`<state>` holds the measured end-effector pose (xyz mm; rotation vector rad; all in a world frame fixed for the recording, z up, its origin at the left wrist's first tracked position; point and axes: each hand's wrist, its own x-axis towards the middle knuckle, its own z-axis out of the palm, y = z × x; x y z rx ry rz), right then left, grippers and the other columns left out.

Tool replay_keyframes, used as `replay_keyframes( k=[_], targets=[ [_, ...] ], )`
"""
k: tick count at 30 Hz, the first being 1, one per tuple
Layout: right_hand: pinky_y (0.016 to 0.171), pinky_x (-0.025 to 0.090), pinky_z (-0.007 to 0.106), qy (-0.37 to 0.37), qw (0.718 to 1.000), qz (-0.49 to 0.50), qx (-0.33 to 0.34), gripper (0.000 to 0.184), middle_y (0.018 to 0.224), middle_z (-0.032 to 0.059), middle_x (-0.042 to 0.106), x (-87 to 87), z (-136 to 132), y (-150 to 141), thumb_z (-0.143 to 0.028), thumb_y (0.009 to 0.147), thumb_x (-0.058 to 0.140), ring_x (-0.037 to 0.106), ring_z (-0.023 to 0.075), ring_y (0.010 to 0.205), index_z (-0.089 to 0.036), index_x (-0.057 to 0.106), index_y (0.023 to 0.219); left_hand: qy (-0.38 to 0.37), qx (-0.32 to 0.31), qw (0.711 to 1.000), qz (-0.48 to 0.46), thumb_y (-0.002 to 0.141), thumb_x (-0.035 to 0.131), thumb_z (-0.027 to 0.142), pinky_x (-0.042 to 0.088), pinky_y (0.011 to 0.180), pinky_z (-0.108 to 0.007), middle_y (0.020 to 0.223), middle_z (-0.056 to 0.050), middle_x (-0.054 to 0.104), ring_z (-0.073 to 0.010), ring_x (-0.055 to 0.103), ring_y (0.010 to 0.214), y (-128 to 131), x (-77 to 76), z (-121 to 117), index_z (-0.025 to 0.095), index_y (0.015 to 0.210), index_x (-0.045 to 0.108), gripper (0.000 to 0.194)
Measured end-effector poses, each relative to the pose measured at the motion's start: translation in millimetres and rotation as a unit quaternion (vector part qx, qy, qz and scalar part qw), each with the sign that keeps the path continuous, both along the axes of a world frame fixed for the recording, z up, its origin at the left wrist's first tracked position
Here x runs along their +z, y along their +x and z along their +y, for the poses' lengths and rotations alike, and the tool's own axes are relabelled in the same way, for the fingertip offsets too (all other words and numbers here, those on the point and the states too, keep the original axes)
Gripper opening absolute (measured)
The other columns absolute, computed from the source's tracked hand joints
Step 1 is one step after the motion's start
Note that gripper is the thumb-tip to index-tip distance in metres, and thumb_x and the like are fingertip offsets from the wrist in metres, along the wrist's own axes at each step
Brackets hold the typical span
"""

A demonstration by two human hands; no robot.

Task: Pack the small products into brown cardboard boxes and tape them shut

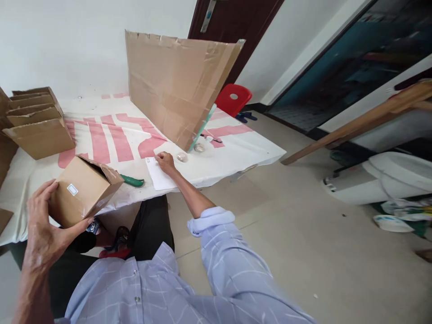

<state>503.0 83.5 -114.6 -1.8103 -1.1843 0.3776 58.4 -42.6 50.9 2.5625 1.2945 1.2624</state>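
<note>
My left hand (45,225) grips a small brown cardboard box (79,193) from its left side and below, tilted at the table's front edge. A small white label with a blue border (72,189) sticks to the box's near face, and its top flap stands slightly raised. On the table, my right hand (165,163) is closed with fingertips pinched together over the upper part of a white label sheet (160,177). One small label shows at the sheet's top left corner. Whatever lies between those fingertips is hidden. A green-handled tool (132,181) rests between box and sheet.
Several cardboard boxes (40,130) stand at the table's left. A large cardboard panel (175,85) stands upright across the table (253,150). Two tape rolls (182,157) lie by its lower edge. Beyond are a red chair (233,99) and a wooden beam (354,121).
</note>
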Motion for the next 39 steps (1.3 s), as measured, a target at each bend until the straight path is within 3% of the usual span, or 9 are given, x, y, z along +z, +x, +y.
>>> replay_keyframes(
  k=[7,22,26,29,34,39],
  targets=[
    [0.081,0.046,0.032,-0.047,0.998,-0.05,0.002,0.015,0.085,0.0045,0.073,-17.6,25.4,0.9,-0.029,0.086,0.056,0.059,0.0205,0.085,-0.022,0.064,0.075,-0.023,0.012,0.999,-0.021,0.07,0.093,0.05,0.049,0.117,-0.071,0.162,-0.008,0.059,-0.0476,0.056,0.147,2.6,3.1,0.8,0.043,0.157,0.051,0.096],
    [0.103,0.045,0.045,-0.063,0.985,-0.155,0.029,0.014,0.105,0.013,0.069,-40.2,22.7,7.3,-0.024,0.094,0.053,0.053,0.03,0.103,-0.025,0.06,0.083,-0.036,0.015,0.999,-0.008,0.07,0.094,0.049,0.049,0.118,-0.07,0.163,-0.01,0.057,-0.0479,0.055,0.148,2.8,2.1,2.3,0.036,0.158,0.051,0.099],
    [0.105,0.044,0.044,-0.065,0.985,-0.159,0.021,0.01,0.114,0.0132,0.069,-38.8,22.9,2.8,-0.023,0.097,0.052,0.053,0.0304,0.108,-0.025,0.062,0.095,-0.023,0.011,1.0,0.005,0.069,0.095,0.05,0.05,0.119,-0.064,0.162,-0.012,0.057,-0.0431,0.056,0.148,3.8,1.2,4.2,0.032,0.157,0.05,0.1],
    [0.101,0.046,0.042,-0.064,0.985,-0.16,0.014,0.013,0.111,0.013,0.07,-26.7,22.6,-1.6,-0.021,0.098,0.05,0.056,0.0294,0.106,-0.024,0.062,0.104,-0.02,0.012,1.0,0.006,0.071,0.094,0.052,0.05,0.119,-0.064,0.162,-0.013,0.057,-0.0428,0.056,0.148,4.6,0.6,4.0,0.03,0.155,0.05,0.097],
    [0.105,0.048,0.043,-0.034,0.982,-0.187,0.01,0.03,0.121,0.0183,0.072,-10.8,-12.0,-16.0,-0.02,0.104,0.038,0.061,0.0297,0.114,-0.017,0.065,0.116,-0.043,0.013,0.999,-0.005,0.076,0.089,0.048,0.046,0.12,-0.075,0.161,-0.013,0.057,-0.0491,0.054,0.149,4.7,5.2,-4.5,0.033,0.153,0.051,0.087],
    [0.119,0.045,0.049,-0.028,0.971,-0.232,0.06,0.036,0.148,0.0239,0.067,-33.1,-80.7,-35.8,-0.028,0.104,0.054,0.06,0.0348,0.139,-0.012,0.068,0.132,-0.067,0.011,0.997,-0.02,0.08,0.085,0.047,0.042,0.125,-0.076,0.164,-0.008,0.053,-0.0502,0.047,0.155,2.8,6.5,-8.3,0.035,0.155,0.047,0.086]
  ],
)
